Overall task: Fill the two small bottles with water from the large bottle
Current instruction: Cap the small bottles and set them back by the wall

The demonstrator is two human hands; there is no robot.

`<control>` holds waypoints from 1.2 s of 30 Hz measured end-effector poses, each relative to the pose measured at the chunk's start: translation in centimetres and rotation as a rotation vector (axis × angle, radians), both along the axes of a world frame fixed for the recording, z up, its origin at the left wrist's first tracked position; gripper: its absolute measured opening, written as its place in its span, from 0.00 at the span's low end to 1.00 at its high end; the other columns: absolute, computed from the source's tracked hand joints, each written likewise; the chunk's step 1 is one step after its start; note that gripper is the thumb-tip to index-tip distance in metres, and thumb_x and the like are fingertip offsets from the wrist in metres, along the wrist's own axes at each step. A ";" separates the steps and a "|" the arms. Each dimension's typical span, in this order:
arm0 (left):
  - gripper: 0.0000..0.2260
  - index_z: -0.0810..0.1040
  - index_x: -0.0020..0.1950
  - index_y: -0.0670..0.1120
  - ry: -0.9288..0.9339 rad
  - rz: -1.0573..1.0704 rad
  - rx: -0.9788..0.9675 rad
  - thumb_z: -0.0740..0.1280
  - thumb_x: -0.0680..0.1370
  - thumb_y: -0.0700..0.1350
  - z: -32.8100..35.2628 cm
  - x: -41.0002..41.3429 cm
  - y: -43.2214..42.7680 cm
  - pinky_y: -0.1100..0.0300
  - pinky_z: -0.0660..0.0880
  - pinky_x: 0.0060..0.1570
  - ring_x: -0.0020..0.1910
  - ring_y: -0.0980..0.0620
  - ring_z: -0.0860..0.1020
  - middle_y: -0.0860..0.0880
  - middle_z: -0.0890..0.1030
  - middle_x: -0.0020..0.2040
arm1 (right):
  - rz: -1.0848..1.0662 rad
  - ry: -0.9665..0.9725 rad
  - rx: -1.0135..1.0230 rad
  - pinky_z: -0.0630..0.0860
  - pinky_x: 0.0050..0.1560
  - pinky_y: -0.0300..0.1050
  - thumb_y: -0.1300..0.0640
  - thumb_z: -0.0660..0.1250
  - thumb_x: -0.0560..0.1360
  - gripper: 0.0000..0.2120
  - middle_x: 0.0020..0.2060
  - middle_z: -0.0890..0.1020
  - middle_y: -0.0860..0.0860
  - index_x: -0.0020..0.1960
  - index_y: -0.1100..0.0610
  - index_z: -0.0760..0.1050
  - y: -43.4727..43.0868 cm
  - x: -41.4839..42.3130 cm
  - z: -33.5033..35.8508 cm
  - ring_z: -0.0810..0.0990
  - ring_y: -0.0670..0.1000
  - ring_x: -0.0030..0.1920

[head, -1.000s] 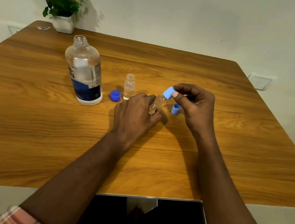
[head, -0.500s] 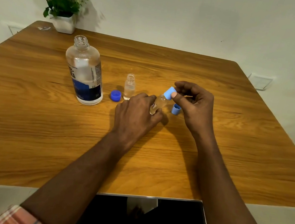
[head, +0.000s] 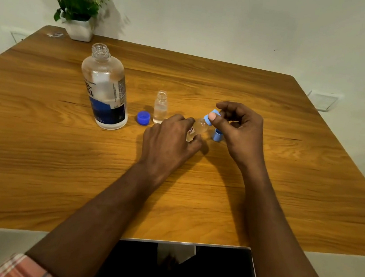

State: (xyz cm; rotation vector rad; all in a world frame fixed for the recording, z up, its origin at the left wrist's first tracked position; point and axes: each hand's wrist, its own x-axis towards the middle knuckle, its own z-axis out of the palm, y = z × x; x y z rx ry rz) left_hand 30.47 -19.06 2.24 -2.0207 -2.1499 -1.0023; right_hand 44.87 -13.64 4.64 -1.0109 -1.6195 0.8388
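The large clear bottle (head: 106,89) with a blue label stands uncapped at the left, its dark blue cap (head: 143,118) on the table beside it. One small bottle (head: 160,107) stands upright and uncapped between them and my hands. My left hand (head: 169,138) grips the second small bottle (head: 199,127), tilted up to the right. My right hand (head: 239,129) pinches the light blue cap (head: 210,116) on that bottle's neck. Another light blue cap (head: 217,135) lies on the table just under my right hand.
A white pot of flowers (head: 79,6) sits at the far left corner of the wooden table (head: 262,194), against the wall. A small clear scrap (head: 54,34) lies near the pot.
My hands and the tilted small bottle stay in place; my right fingers have shifted slightly around the light blue cap.
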 end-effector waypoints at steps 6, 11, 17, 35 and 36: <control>0.18 0.80 0.58 0.49 -0.003 -0.010 0.019 0.65 0.75 0.58 -0.1 0.0 0.1 0.53 0.75 0.38 0.45 0.46 0.80 0.50 0.81 0.49 | 0.038 0.008 0.009 0.79 0.45 0.48 0.61 0.69 0.70 0.13 0.47 0.83 0.47 0.54 0.55 0.80 -0.3 0.3 0.3 0.80 0.46 0.45; 0.17 0.80 0.57 0.50 0.010 -0.004 0.017 0.64 0.75 0.58 0.0 0.0 0.1 0.57 0.69 0.34 0.43 0.47 0.79 0.51 0.80 0.46 | 0.006 -0.034 -0.010 0.79 0.47 0.55 0.63 0.73 0.71 0.09 0.45 0.84 0.50 0.51 0.57 0.82 -0.1 0.2 0.1 0.83 0.52 0.46; 0.17 0.80 0.57 0.50 0.008 -0.005 -0.002 0.64 0.75 0.59 0.0 0.0 0.1 0.54 0.74 0.37 0.45 0.46 0.79 0.51 0.80 0.47 | 0.004 0.020 0.022 0.77 0.45 0.43 0.61 0.70 0.74 0.06 0.45 0.84 0.52 0.50 0.59 0.82 0.0 0.4 0.1 0.82 0.50 0.46; 0.16 0.80 0.55 0.50 0.012 -0.011 0.035 0.64 0.74 0.57 0.0 -0.1 0.0 0.58 0.67 0.32 0.42 0.47 0.79 0.51 0.80 0.44 | 0.048 -0.032 0.017 0.79 0.46 0.56 0.69 0.69 0.71 0.12 0.47 0.85 0.50 0.52 0.57 0.82 -0.3 0.4 0.4 0.82 0.49 0.47; 0.16 0.81 0.55 0.50 0.014 -0.016 0.034 0.64 0.75 0.57 0.0 -0.1 0.0 0.58 0.67 0.32 0.42 0.47 0.79 0.51 0.80 0.44 | 0.043 -0.028 0.014 0.79 0.46 0.56 0.67 0.70 0.71 0.11 0.47 0.85 0.49 0.51 0.56 0.82 -0.3 0.4 0.4 0.83 0.49 0.46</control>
